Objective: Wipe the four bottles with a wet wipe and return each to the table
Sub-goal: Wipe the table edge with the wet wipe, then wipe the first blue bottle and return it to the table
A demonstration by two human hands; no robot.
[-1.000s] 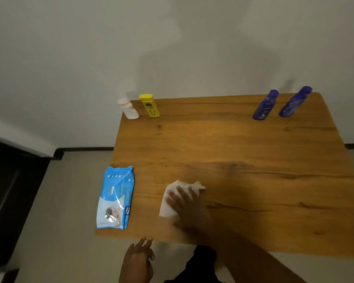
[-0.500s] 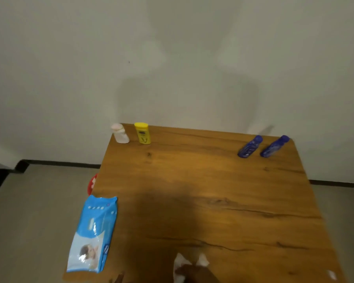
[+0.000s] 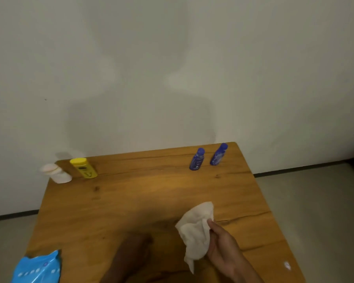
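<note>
Wet wipe (image 3: 196,231): white, crumpled, lifted above the near part of the surface (image 3: 151,197), pinched along its right edge by my right hand (image 3: 223,248); the fingers (image 3: 212,224) curl against the cloth and a loose tail hangs below the palm.

Left hand (image 3: 131,254): dark and blurred, low over the near surface, just left of the wipe. I cannot tell how its fingers lie or whether they hold anything.

Wipes pack (image 3: 37,268): blue soft pack, lying flat at the near left corner, cut off by the bottom edge of the view.

Small white speck (image 3: 287,265): on the near right of the surface; too small to identify.

Yellow bottle (image 3: 84,168): far left, standing, yellow cap, dark label marking.

White bottle (image 3: 56,173): far left corner, just beside the yellow one on its left, standing; blurred.

Two blue bottles: far right, standing side by side and slightly apart, both with blue caps. Left one (image 3: 196,159); right one (image 3: 218,154), nearer the far corner.

Wall (image 3: 172,68): plain, pale, directly behind the surface.
</note>
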